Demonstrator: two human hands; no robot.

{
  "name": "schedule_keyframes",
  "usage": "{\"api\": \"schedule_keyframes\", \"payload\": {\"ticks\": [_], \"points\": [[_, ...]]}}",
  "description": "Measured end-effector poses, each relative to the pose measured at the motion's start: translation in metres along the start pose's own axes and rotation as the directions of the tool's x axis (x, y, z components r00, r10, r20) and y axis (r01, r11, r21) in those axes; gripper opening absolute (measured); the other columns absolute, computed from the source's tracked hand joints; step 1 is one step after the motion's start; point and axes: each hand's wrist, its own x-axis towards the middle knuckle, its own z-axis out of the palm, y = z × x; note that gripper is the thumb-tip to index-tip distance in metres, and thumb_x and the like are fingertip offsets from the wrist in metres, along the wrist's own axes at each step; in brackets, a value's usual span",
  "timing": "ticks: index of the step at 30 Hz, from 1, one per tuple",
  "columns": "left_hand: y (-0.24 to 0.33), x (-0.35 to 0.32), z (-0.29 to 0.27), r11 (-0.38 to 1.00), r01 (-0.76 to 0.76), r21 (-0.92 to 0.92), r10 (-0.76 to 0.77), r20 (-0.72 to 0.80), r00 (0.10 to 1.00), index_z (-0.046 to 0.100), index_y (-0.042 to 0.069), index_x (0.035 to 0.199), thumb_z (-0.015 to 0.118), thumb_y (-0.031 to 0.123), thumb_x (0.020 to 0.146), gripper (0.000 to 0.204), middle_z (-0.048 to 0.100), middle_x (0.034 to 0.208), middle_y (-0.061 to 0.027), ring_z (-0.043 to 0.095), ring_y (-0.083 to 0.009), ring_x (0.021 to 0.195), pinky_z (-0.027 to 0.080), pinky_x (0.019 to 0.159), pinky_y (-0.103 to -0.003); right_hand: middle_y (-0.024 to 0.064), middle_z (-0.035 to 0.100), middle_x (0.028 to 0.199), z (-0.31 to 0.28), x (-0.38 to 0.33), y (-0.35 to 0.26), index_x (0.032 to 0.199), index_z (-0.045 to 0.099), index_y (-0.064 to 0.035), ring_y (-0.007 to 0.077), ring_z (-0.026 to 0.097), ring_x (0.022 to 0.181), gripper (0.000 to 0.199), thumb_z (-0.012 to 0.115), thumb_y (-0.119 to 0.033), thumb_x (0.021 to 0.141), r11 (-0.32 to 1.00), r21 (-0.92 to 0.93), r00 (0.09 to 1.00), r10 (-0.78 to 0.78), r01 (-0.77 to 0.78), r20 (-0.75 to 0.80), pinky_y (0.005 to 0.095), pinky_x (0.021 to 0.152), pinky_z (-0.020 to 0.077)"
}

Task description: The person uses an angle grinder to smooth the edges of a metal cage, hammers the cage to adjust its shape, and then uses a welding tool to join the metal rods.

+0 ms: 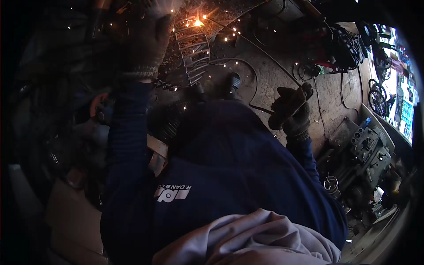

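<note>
My right hand [297, 121], in a dark knitted glove, is closed round the handle of a welding electrode holder [282, 111]. A long thin welding rod [264, 51] runs from it up and left to a bright glowing spot [198, 23], where orange sparks fly. The glow sits at the far end of a ladder-like metal frame [193, 48] with several crossbars, low in front of me. My left hand [152, 42], gloved too, is raised left of that frame. Its fingers are dark and blurred, so I cannot see whether it holds anything.
A cable [256, 84] loops across the concrete floor [276, 84] near the holder. Right of me stands a greasy metal machine [369, 141]; beyond it are wheels [376, 96] by a bright opening. Coiled black cables [349, 44] lie at the far right. Cardboard [73, 216] is at lower left.
</note>
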Motion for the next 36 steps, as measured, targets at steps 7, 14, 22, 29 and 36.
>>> {"api": "schedule_keyframes", "payload": {"ticks": [7, 14, 22, 29, 36], "points": [[-0.013, -0.02, -0.002, 0.983, 0.026, 0.179, -0.081, 0.309, 0.948, 0.062, 0.009, 0.088, 0.066, 0.036, 0.094, 0.028, 0.063, 0.085, -0.0157, 0.062, -0.0351, 0.084, 0.05, 0.072, -0.049, 0.0114, 0.065, 0.118, -0.014, -0.004, 0.023, 0.136, 0.05, -0.0011, 0.0187, 0.065, 0.101, 0.065, 0.076, -0.03, 0.085, 0.997, -0.021, 0.992, 0.075, -0.073, 0.106, 0.0339, 0.087, 0.0534], [-0.003, -0.018, -0.008, 0.929, 0.301, 0.214, -0.367, 0.44, 0.819, 0.072, 0.015, 0.113, 0.061, 0.045, 0.096, 0.036, 0.067, 0.122, -0.0136, 0.058, -0.0311, 0.121, 0.048, 0.096, -0.052, 0.0052, 0.066, 0.088, 0.001, -0.003, 0.002, 0.126, 0.059, 0.0012, 0.0144, 0.065, 0.078, 0.046, 0.073, -0.017, 0.085, 0.988, 0.147, 0.996, 0.043, -0.053, 0.073, 0.0295, 0.068, 0.0532], [-0.001, -0.014, -0.013, 0.953, 0.232, 0.197, -0.295, 0.413, 0.862, 0.071, 0.009, 0.113, 0.064, 0.045, 0.094, 0.04, 0.066, 0.122, -0.0169, 0.06, -0.0376, 0.114, 0.05, 0.093, -0.046, 0.0041, 0.066, 0.088, -0.003, -0.002, 0.013, 0.125, 0.061, -0.0002, 0.0132, 0.065, 0.078, 0.044, 0.072, -0.013, 0.084, 0.998, 0.061, 0.996, -0.034, 0.029, 0.086, 0.0283, 0.068, 0.0527], [0.007, -0.01, -0.017, 0.948, 0.251, 0.197, -0.309, 0.375, 0.874, 0.069, 0.009, 0.113, 0.066, 0.039, 0.094, 0.036, 0.066, 0.113, -0.0157, 0.062, -0.0359, 0.102, 0.051, 0.086, -0.047, 0.0033, 0.066, 0.088, 0.001, -0.001, 0.015, 0.123, 0.061, -0.0004, 0.0136, 0.065, 0.077, 0.047, 0.075, -0.023, 0.085, 0.992, 0.121, 0.997, -0.044, 0.036, 0.07, 0.0286, 0.068, 0.0531], [0.007, -0.012, -0.021, 0.962, 0.176, 0.21, -0.243, 0.356, 0.902, 0.07, 0.01, 0.109, 0.067, 0.039, 0.093, 0.033, 0.066, 0.098, -0.0134, 0.063, -0.0334, 0.085, 0.052, 0.075, -0.046, 0.0057, 0.068, 0.109, -0.003, 0.0, 0.011, 0.126, 0.059, -0.0043, 0.0201, 0.066, 0.096, 0.054, 0.073, -0.034, 0.084, 0.926, -0.343, 0.984, -0.123, 0.16, 0.127, 0.0347, 0.085, 0.0533]]}}
